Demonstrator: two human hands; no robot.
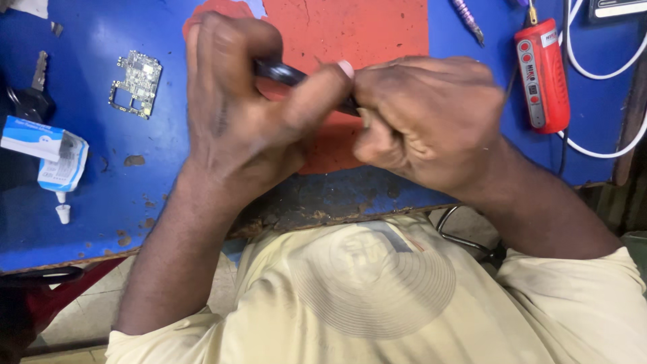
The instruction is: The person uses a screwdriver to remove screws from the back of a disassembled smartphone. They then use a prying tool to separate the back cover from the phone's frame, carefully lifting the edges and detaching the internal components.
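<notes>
1. Step in hand: both hands work together on one thin dark object (286, 73), gripped over the red mat (364, 34) on the blue table (101, 168). Judged from the grip, this is a prying or separating stage; the object's kind cannot be told.
2. Left of the red mat: a bare circuit board (137, 82) lies on the table, untouched.
3. Left hand (236, 101): fingers curled tight around the dark object, thumb pressed along its upper edge.
4. Right hand (424, 114): clenched on the object's other end, directly beside the left hand.
5. Right of the red mat: a red handheld tool (541, 74) lies idle.
6. Next move, as a judgement: calls for steady, balanced pressure from both hands.
</notes>
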